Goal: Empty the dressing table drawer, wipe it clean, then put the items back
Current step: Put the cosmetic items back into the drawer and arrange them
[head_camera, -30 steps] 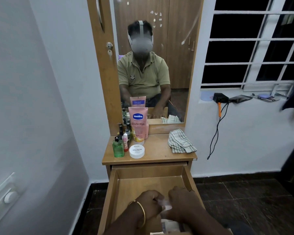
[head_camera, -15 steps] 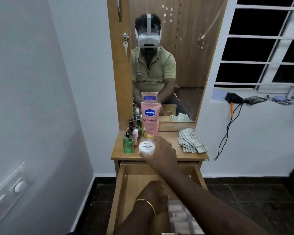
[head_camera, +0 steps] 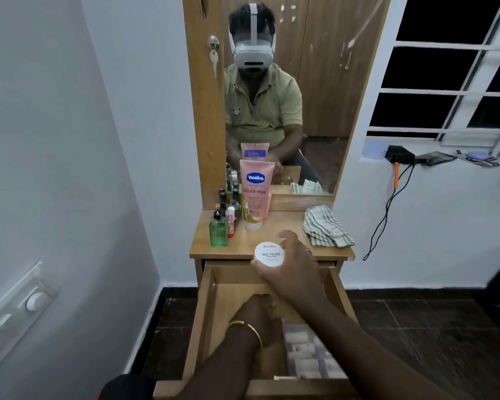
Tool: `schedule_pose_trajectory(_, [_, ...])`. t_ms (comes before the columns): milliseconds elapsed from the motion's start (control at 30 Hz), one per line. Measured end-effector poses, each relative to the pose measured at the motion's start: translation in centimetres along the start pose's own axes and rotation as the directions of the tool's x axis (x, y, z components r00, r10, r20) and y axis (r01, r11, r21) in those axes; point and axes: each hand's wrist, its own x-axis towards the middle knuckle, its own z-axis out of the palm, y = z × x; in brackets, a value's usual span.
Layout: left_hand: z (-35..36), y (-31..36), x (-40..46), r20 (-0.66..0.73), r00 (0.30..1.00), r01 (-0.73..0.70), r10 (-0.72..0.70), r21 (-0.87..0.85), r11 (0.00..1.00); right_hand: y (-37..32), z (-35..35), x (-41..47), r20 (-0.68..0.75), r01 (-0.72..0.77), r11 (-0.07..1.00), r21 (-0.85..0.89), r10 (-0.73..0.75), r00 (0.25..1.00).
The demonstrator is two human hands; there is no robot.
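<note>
A mirror [head_camera: 300, 111] stands at the far side of the counter [head_camera: 274, 241], reflecting a seated person in a headset and green shirt. Below the counter the drawer [head_camera: 208, 319] is pulled out toward the viewer. A pale box [head_camera: 309, 353] with rows of small compartments lies in its near right part, and the rest of the wooden bottom that shows is bare.

A striped cloth [head_camera: 325, 226] lies crumpled on the right of the counter. A pink tube [head_camera: 256, 194] stands on its cap at the far middle, against the mirror. Left of it is a green bottle [head_camera: 218, 232], with a cluster of small dark bottles [head_camera: 228, 203] behind it.

The right hand [head_camera: 292, 264] reaches out over the far edge of the drawer. Its fingers [head_camera: 286, 234] are curled round a white round jar [head_camera: 269, 254] marked "nail polish", held at the near edge of the counter, above the drawer's far end; whether the jar touches the counter cannot be told.

The left hand [head_camera: 260, 316], with a gold bangle [head_camera: 247, 327] at the wrist, is down inside the drawer just left of the box. Its fingers point away and are hidden, so whether they hold anything cannot be told.
</note>
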Motion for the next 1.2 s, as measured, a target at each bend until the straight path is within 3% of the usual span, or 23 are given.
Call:
schedule_pose_trajectory(67, [-0.9,-0.1,0.5,0.017,0.996,0.087,-0.086,-0.115,0.99,1.9,-1.5,-2.1,-0.011,-0.001,0.998,0.07,0.002,1.0])
schedule_pose_trajectory(133, [-1.2,0.2,0.6,0.026,0.993,0.117,-0.115,-0.115,0.986,4.1,-2.7,-4.1,0.005,-0.018,0.998,0.055,0.018,1.0])
schedule_pose_trajectory(400, [-1.0,0.0,0.0,0.055,0.99,0.132,-0.129,-0.065,0.989,8.2,-4.1,-8.2,0.342,-0.07,0.945,-0.318,0.184,0.922])
schedule_pose_trajectory(667, [-1.1,-0.2,-0.3,0.028,0.99,0.14,-0.138,-0.083,0.987,8.0,-3.6,-8.5,0.432,0.038,0.876,-0.481,0.199,0.879])
schedule_pose_trajectory(800, [-1.0,-0.1,-0.3,0.026,0.988,0.151,-0.15,-0.084,0.985,7.8,-3.6,-8.3,0.447,0.023,0.899,-0.438,0.195,0.873])
schedule_pose_trajectory(900, [-1.3,0.2,-0.3,0.037,0.985,0.169,-0.166,-0.101,0.98,6.5,-4.2,-6.1,0.38,-0.008,0.945,-0.327,0.139,0.914])
schedule_pose_trajectory(1033, [-1.4,0.5,-0.2,0.051,0.982,0.188,-0.183,-0.152,0.97,2.0,-5.6,0.2,0.118,0.117,0.968,-0.22,-0.092,0.989])
schedule_pose_trajectory(1133, [-1.4,0.3,-0.2,0.051,0.979,0.203,-0.197,-0.178,0.963,-2.9,-6.3,5.5,-0.115,0.249,0.946,-0.206,-0.276,0.954])
schedule_pose_trajectory(1200, [-1.3,0.0,-0.1,0.049,0.979,0.202,-0.197,-0.193,0.96,-5.6,-6.4,8.9,-0.177,0.311,0.918,-0.246,-0.358,0.917])
